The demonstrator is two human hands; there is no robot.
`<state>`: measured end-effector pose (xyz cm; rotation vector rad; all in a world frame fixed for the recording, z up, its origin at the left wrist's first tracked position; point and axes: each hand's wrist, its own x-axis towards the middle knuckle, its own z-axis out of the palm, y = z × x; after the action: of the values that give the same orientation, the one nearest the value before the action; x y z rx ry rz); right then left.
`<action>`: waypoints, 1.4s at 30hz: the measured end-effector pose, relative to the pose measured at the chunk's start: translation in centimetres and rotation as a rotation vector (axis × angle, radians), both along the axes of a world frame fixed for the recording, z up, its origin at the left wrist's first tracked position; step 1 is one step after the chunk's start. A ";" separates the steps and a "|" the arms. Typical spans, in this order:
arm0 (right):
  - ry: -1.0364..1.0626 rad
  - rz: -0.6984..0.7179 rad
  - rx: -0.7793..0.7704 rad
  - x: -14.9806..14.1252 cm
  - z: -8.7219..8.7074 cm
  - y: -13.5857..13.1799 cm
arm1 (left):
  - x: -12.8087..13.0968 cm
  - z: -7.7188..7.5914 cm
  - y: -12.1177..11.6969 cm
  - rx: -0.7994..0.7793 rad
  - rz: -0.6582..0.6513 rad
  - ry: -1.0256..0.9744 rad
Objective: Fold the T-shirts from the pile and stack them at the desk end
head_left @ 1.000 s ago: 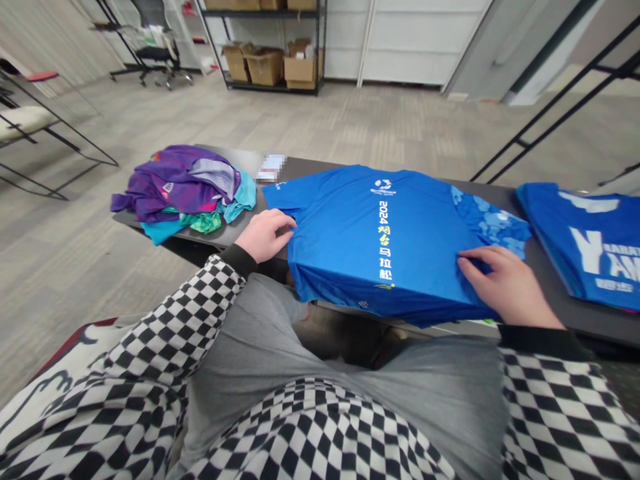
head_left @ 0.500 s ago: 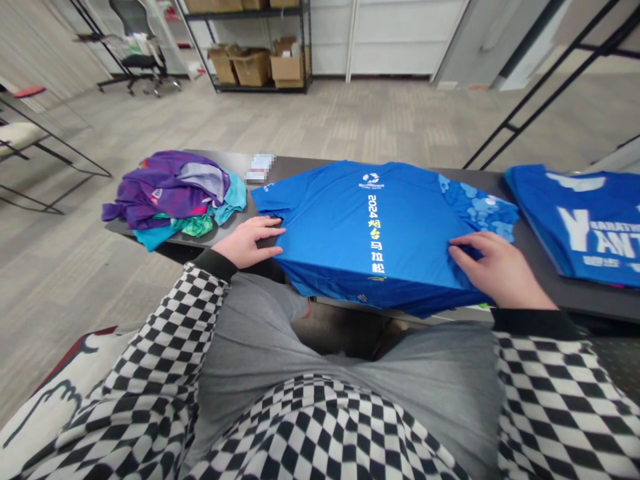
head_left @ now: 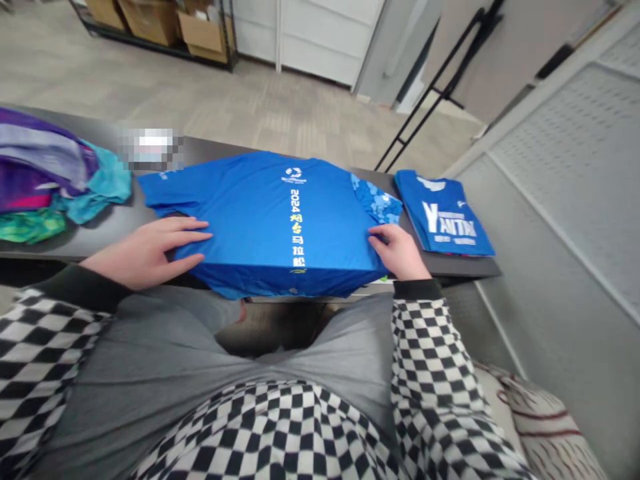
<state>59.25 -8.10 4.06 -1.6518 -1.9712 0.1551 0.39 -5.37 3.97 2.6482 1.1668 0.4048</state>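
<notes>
A blue T-shirt lies spread on the dark table with its back print up, a white and yellow column of lettering down its middle. Its lower part hangs over the table's front edge. At the shirt's left side my left hand rests with fingers spread, the fingertips on the cloth. My right hand has thumb and forefinger closed on the cloth at the right side, just below the patterned sleeve.
A folded blue shirt stack sits at the table's right end beside a grey panel. Purple, turquoise and green clothes are heaped at the left. A blurred-out item lies near the back edge. Cardboard boxes stand on a shelf beyond.
The view has turned to the right, bringing the whole folded stack and the grey panel into sight. Both hands stay at the shirt's two sides, and the shirt lies much as before.
</notes>
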 end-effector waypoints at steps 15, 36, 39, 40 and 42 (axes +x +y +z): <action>0.019 -0.120 -0.055 3.1 -0.7 0.0 | -2.7 -1.0 1.8 0.116 0.096 0.031; -0.055 -0.331 -0.018 1.3 -1.8 1.1 | -2.2 -0.3 1.5 0.062 0.122 0.017; -0.049 -0.332 -0.001 1.7 -1.8 1.2 | -1.9 0.2 0.9 0.027 0.130 0.038; -0.047 -0.326 0.006 1.9 -1.9 1.2 | -1.9 0.4 0.8 0.015 0.132 0.043; -0.049 -0.317 0.022 2.2 -2.2 1.3 | -1.8 0.6 0.7 -0.010 0.143 0.056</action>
<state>61.42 -6.77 1.82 -1.9425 -1.7099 -0.0263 -1.39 -4.66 4.60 2.5916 1.3770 0.3493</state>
